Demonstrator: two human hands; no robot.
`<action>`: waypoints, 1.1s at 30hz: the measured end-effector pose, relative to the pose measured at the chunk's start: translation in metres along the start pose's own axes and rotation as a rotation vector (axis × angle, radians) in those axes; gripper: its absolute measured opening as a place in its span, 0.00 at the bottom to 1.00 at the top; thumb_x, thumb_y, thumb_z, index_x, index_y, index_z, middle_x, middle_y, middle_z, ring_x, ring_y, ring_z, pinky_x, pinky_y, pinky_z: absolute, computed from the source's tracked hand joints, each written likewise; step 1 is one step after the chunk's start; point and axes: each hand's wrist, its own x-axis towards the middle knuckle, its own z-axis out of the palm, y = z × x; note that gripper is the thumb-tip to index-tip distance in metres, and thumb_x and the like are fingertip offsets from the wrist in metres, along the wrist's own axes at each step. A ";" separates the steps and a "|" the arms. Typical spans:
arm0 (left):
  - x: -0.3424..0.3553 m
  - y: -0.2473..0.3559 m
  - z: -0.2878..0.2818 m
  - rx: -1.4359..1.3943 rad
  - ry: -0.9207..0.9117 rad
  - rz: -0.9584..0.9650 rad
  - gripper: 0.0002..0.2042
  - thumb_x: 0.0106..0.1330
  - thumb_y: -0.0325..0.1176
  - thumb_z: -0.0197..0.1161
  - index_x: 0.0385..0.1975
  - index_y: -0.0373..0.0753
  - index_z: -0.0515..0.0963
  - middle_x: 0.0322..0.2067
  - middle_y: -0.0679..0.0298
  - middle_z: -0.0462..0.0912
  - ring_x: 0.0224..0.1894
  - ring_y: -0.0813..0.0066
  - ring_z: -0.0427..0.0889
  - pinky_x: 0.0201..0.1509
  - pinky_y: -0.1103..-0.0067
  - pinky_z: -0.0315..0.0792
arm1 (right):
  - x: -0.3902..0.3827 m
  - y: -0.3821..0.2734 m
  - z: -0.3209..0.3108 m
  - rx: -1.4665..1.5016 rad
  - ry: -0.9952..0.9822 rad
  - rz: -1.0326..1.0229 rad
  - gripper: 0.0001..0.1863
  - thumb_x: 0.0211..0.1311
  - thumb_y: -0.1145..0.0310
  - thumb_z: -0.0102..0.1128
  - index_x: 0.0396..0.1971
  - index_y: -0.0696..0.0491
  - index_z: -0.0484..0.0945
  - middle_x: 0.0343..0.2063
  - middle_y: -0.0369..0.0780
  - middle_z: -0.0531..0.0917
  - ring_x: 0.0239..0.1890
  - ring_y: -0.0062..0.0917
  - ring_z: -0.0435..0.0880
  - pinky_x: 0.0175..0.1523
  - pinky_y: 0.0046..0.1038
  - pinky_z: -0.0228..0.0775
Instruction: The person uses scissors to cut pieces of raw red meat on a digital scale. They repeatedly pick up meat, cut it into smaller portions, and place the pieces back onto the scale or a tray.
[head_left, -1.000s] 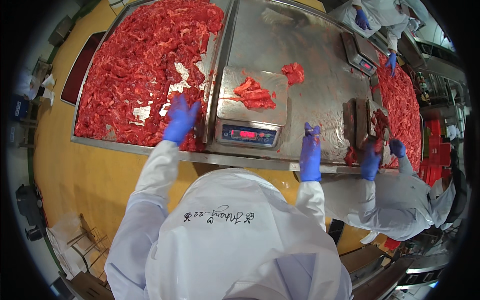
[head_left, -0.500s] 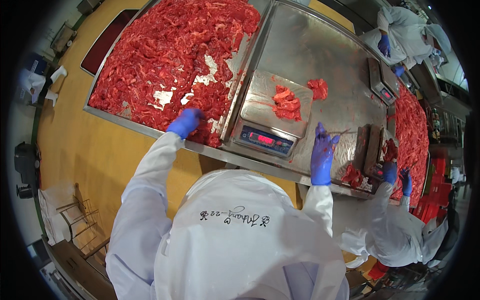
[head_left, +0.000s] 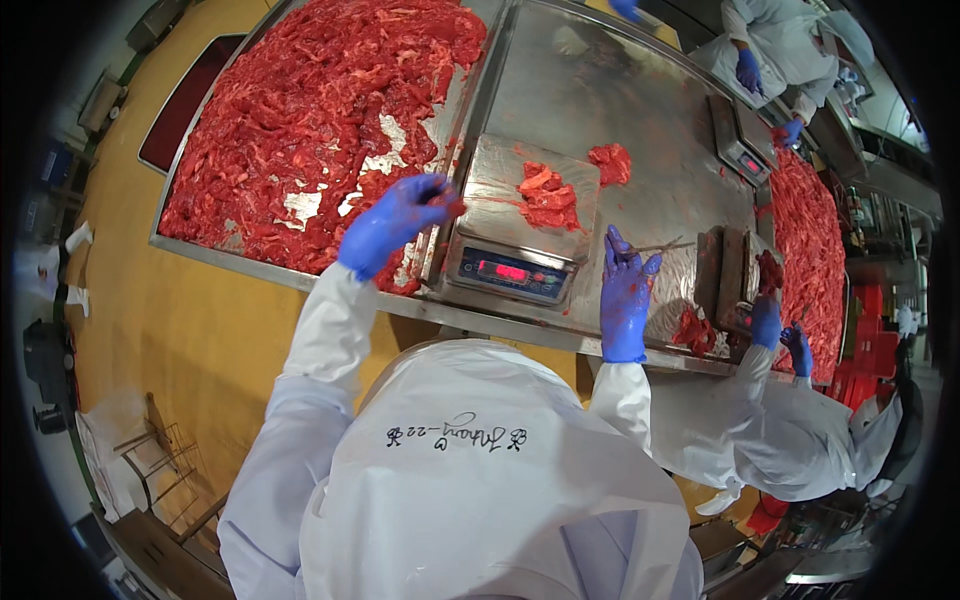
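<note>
My left hand (head_left: 393, 228), in a blue glove, is raised over the front right corner of the meat tray. Its thumb and fingers are closed on a small piece of red meat (head_left: 455, 206). A steel scale (head_left: 478, 180) with a lit red display stands just to the right, and a clump of meat strips (head_left: 549, 198) lies on its plate. Right of the scale my right hand (head_left: 626, 305), gloved and smeared with red, holds thin-bladed scissors (head_left: 662, 246) pointing right. Another meat clump (head_left: 611, 164) rests on the steel table beyond the scale's plate.
A large heap of red meat strips (head_left: 320, 110) covers the tray at left. At right a co-worker (head_left: 775, 435) handles meat by a second scale (head_left: 735, 280). Across the table stands another person (head_left: 785, 45) near a third scale (head_left: 742, 140). The raised table rim (head_left: 480, 318) runs in front.
My left hand has lifted from the meat heap and moved right toward the scale, with a small piece of meat in its fingers. My right hand stays beside the scale with the scissors.
</note>
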 end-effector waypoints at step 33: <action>0.023 -0.080 0.006 0.615 0.380 0.273 0.17 0.59 0.31 0.61 0.47 0.35 0.74 0.48 0.48 0.74 0.53 0.49 0.72 0.58 0.65 0.67 | 0.015 0.048 0.055 -0.498 -0.388 0.643 0.23 0.65 0.46 0.53 0.26 0.53 0.75 0.20 0.38 0.80 0.26 0.21 0.83 0.33 0.21 0.72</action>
